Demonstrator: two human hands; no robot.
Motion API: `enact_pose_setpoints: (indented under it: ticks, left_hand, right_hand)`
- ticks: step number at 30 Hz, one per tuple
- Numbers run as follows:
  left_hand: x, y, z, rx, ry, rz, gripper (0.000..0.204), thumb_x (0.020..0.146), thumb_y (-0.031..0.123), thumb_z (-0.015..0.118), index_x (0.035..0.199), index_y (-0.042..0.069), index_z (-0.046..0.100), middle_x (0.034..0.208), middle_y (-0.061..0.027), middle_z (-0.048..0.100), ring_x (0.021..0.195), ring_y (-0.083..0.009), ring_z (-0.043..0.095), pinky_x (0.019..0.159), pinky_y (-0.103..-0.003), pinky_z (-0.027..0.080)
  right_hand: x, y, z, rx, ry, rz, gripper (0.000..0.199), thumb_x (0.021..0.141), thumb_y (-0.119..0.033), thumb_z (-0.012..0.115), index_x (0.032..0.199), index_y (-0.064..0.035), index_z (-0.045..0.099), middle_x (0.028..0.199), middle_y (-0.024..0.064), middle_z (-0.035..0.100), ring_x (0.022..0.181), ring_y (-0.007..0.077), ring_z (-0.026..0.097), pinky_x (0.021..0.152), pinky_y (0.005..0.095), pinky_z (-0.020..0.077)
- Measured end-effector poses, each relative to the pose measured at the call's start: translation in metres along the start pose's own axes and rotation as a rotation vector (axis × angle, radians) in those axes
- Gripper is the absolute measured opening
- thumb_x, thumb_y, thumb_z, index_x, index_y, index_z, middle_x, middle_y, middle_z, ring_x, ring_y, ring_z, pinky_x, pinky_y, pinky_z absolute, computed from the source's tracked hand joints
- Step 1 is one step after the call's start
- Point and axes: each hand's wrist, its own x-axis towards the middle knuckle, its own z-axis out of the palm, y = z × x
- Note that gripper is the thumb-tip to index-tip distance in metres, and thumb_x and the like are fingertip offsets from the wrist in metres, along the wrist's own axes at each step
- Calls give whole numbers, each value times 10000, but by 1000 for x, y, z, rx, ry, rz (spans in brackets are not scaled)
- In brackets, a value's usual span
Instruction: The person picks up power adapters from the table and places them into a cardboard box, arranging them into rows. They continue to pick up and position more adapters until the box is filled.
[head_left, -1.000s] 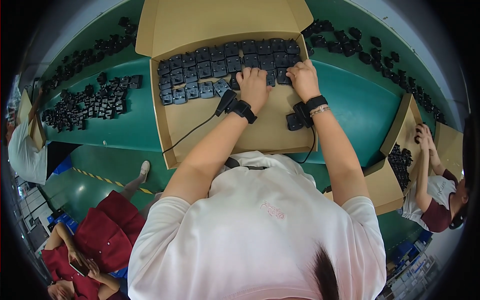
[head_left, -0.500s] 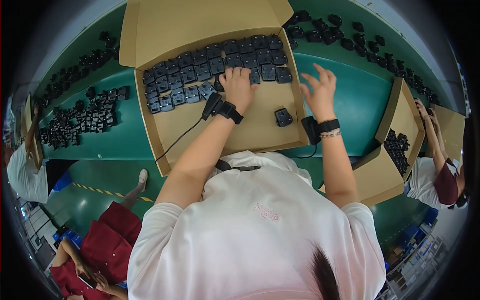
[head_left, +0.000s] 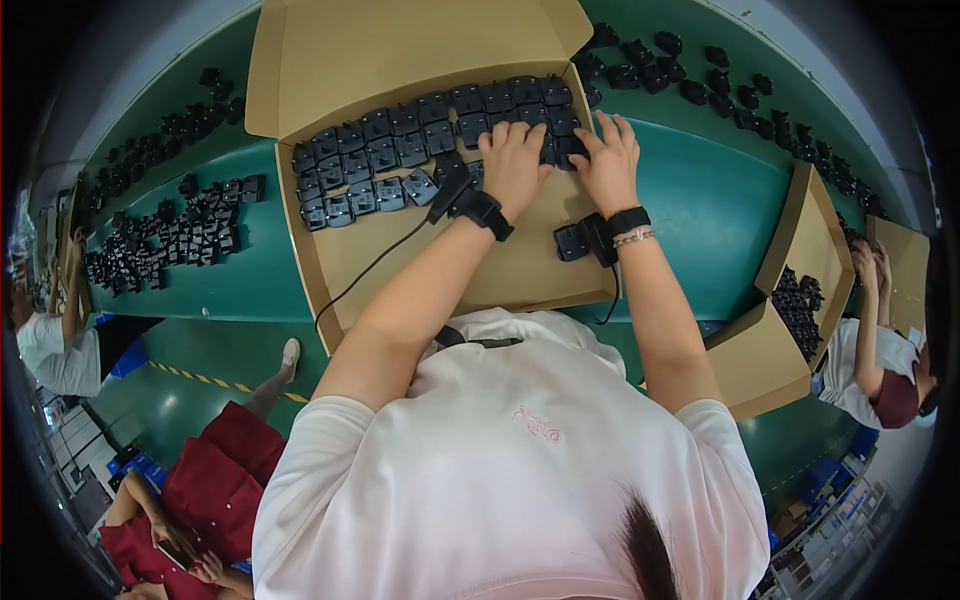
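A shallow cardboard box (head_left: 312, 275) lies open in front of me, with several rows of black plug-in power adapters (head_left: 382, 153) in its far part. My left hand (head_left: 513, 165) rests with outstretched fingers on adapters toward the right end of the rows, partly hiding them. At the box's right wall, my right hand (head_left: 608, 170) has its fingers and thumb apart; the thumb reaches over the end adapters. One loose adapter (head_left: 571, 242) lies apart in the lower right of the box, beside the black device (head_left: 600, 238) on my right wrist.
Piles of adapters (head_left: 165, 240) cover the green table (head_left: 690, 210) to the left, and more (head_left: 720, 95) lie along the far side. At right stands another open carton (head_left: 765, 365) with adapters, near a co-worker's hands (head_left: 868, 265). Another person (head_left: 215, 480) is at lower left.
My right hand has moved left and slightly up, from beside the box to the end of the rows. My left hand has shifted right along the adapters.
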Motion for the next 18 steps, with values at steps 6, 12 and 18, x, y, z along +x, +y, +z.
enact_pose_setpoints:
  ticks: [6,12,18]
  left_hand:
    - [2,-7,12,54,-167,35,413,660,209,779,1027,69,654,993,-73,616,1072,-287,463,912,-458,301]
    - [-4,-9,17,17,-86,22,418,671,196,767,1047,67,640,1004,-79,632,1077,-288,465,901,-461,301]
    - [0,-1,10,-10,-82,-42,507,634,201,802,1090,83,612,1038,-69,631,1087,-296,468,917,-458,293]
  right_hand:
    - [-2,7,4,8,39,-25,404,618,-119,803,1011,-134,711,1293,117,535,1238,351,419,979,464,368]
    - [-15,9,-4,48,68,24,373,619,-92,788,984,-125,718,1283,137,538,1227,353,429,973,467,368]
    - [-12,12,3,-9,60,24,346,644,-91,773,981,-141,711,1282,132,539,1216,360,435,963,468,381]
